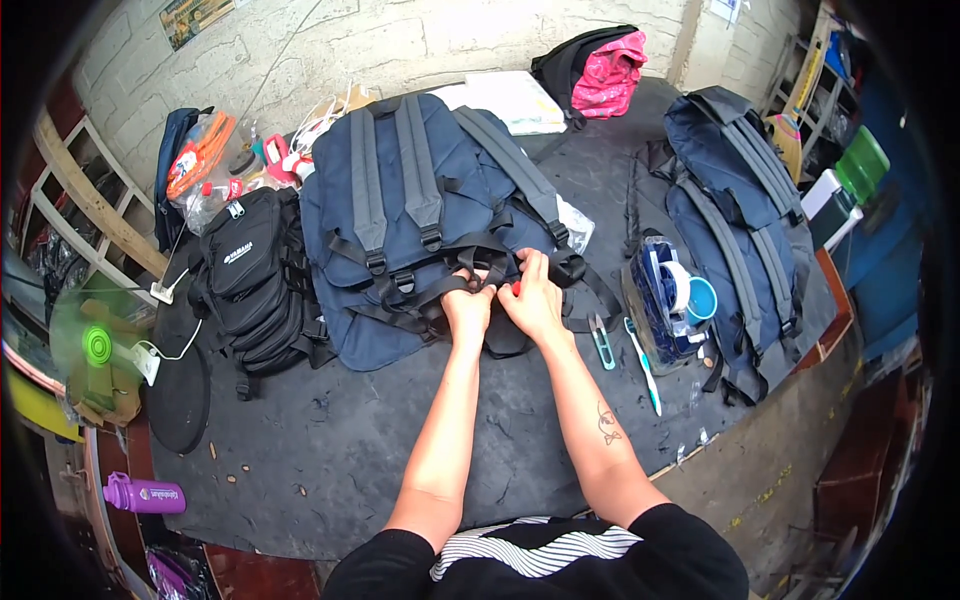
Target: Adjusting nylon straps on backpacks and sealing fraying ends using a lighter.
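A stack of navy backpacks [330, 190] with grey shoulder straps lies on the dark table, its black webbing toward me. At its near edge my left hand [467, 312] is closed round a black webbing strap [432, 298]. My right hand [537, 300] is right beside it, fingers bent and closed, at the same webbing. A small bit of red shows by its fingertips; what it is I cannot make out. To the right of this hand lie thread snips [603, 342] with green handles and a white and teal toothbrush [643, 366].
A clear container [655, 300] with a blue cup [700, 298] stands at the right, before more navy backpacks [740, 220]. A black backpack [255, 280] sits at the left, a purple bottle [145, 494] at the near left edge. A pink and black bag [608, 75] rests against the wall.
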Action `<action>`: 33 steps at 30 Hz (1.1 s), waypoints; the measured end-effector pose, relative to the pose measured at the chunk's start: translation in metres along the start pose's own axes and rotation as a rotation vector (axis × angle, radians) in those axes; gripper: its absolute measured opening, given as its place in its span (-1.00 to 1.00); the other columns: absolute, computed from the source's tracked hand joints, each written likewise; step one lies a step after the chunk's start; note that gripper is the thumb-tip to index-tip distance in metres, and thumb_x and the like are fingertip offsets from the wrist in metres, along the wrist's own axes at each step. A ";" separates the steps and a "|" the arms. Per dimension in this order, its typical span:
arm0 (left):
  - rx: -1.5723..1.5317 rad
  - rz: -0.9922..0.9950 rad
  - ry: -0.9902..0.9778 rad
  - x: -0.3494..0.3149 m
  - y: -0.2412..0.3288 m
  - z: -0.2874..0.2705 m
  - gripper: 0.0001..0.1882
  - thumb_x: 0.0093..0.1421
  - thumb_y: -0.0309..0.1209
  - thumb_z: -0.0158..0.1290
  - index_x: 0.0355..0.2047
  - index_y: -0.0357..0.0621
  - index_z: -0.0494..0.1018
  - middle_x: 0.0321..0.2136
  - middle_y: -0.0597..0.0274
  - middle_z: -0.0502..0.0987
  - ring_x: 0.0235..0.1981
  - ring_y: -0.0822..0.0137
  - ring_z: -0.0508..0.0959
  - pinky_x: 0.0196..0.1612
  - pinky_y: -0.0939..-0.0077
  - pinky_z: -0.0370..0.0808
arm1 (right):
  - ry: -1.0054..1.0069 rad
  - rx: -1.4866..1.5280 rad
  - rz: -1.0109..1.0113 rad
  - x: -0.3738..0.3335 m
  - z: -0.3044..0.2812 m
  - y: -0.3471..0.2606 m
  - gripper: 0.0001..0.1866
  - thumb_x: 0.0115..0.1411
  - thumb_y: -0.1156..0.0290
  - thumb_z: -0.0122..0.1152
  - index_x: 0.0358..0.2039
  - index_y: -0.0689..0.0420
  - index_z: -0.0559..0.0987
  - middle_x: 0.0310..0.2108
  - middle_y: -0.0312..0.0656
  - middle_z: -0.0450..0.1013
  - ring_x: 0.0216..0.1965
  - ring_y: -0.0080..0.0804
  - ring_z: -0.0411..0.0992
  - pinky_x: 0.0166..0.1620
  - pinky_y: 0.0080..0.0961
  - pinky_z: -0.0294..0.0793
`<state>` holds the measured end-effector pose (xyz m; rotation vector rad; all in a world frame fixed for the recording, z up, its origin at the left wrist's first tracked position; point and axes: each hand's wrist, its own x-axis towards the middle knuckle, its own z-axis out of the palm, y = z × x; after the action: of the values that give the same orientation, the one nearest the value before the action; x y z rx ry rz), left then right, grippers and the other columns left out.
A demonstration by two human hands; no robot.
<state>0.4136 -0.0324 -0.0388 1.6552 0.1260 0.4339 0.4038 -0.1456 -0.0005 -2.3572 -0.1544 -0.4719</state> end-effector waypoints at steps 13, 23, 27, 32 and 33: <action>0.157 0.168 0.032 -0.004 0.009 0.005 -0.83 -0.17 -0.65 0.12 -0.48 -0.31 0.46 -0.56 0.20 0.42 -0.53 0.37 0.44 -0.41 0.52 0.38 | 0.007 0.040 0.013 0.008 -0.003 -0.006 -0.47 -0.12 0.37 0.13 -0.10 0.18 0.21 -0.20 -0.01 0.25 -0.34 -0.03 0.43 -0.31 -0.21 0.43; -0.795 -0.418 -0.471 0.018 0.024 -0.021 -0.53 0.25 -0.16 -0.26 -0.15 -0.33 0.43 -0.45 0.36 0.43 -0.47 0.52 0.36 -0.37 0.65 0.29 | -0.042 0.729 0.093 0.005 0.005 0.010 -0.66 -0.02 0.27 0.25 -0.34 0.21 0.38 -0.59 -0.28 0.33 -0.51 -0.59 0.30 -0.43 -0.62 0.29; -0.685 -0.457 -0.369 0.013 0.043 -0.014 -0.56 0.25 -0.14 -0.16 -0.09 -0.27 0.40 -0.38 0.30 0.49 -0.51 0.53 0.33 -0.46 0.67 0.20 | -0.380 0.858 0.117 0.007 0.002 0.003 -0.76 -0.05 0.35 0.28 -0.45 0.25 0.49 -0.55 -0.32 0.44 -0.53 -0.69 0.30 -0.44 -0.69 0.27; -0.516 -0.348 -0.423 0.009 0.042 -0.019 -0.79 0.14 -0.27 0.06 -0.37 -0.16 0.47 -0.59 0.43 0.41 -0.62 0.57 0.27 -0.52 0.69 0.16 | -0.474 1.564 0.485 0.008 -0.004 0.013 -0.94 -0.01 0.57 0.02 -0.48 0.23 0.45 -0.65 -0.27 0.37 -0.79 -0.71 0.13 -0.72 -0.74 0.05; -0.521 -0.305 -0.444 0.008 0.048 -0.021 -0.80 0.12 -0.26 0.08 -0.41 -0.14 0.46 -0.59 0.44 0.40 -0.63 0.57 0.26 -0.52 0.70 0.17 | -0.472 1.563 0.487 0.008 -0.002 0.015 -0.94 -0.01 0.57 0.02 -0.48 0.23 0.45 -0.65 -0.27 0.37 -0.79 -0.71 0.13 -0.72 -0.74 0.05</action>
<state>0.4059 -0.0169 0.0111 1.1561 -0.0645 -0.1345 0.4142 -0.1582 -0.0063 -0.8404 -0.0908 0.3907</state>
